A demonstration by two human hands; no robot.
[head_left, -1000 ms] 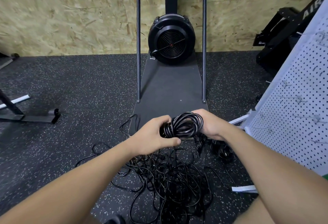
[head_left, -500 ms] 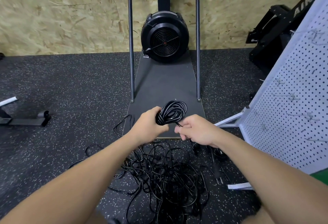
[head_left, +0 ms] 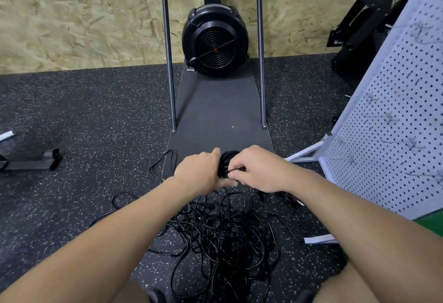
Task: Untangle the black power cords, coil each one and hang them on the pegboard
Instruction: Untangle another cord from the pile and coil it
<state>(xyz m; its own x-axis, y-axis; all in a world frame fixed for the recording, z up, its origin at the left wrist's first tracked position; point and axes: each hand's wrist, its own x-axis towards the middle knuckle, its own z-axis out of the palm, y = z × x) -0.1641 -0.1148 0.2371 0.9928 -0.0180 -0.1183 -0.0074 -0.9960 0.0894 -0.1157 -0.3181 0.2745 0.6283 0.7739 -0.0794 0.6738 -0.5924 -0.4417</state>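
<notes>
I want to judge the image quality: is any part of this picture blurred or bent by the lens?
Head view: the wood wall at upper left is smeared by motion blur; the pegboard hooks look soft; the wide lens splays the two upright poles; the hands and the cord pile stay fairly sharp.

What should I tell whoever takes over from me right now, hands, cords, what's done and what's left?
Left hand: closed around the coiled cord.
Right hand: fingers pinching a strand at the coil.
Tangled pile: on the floor below the hands.
Pegboard: to the right, no cord on the hooks in view.
Done: one cord coiled.
Left: secure and hang it, then untangle, coil and hang the rest.
</notes>
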